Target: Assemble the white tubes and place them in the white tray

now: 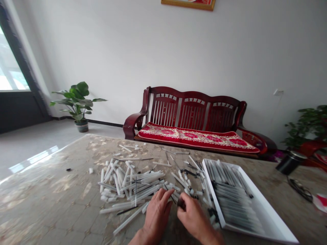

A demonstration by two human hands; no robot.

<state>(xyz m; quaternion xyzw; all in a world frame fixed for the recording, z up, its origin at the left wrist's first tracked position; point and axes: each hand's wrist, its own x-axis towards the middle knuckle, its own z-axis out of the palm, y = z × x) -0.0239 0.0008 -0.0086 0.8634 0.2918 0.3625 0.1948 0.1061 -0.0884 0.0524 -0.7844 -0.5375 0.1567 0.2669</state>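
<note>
A loose heap of whitish, see-through plastic tubes [143, 178] lies on the table in front of me. My left hand [157, 208] is at the heap's right edge, its fingers bent together; what they grip is hidden. A thin dark rod [168, 191] shows at its fingertips, and I cannot tell if it is held. Close beside it, my right hand [191, 214] is closed with a small dark piece [181, 203] pinched between thumb and fingers. Short white pieces and black caps [189, 172] are scattered beyond my right hand.
To the right, a white shallow box [268, 207] holds rows of tubes with dark parts. Farther right are a black cylinder [291, 162] and a dark cord-like item [299, 189]. A wooden bench [191, 114] stands behind the patterned table [58, 194].
</note>
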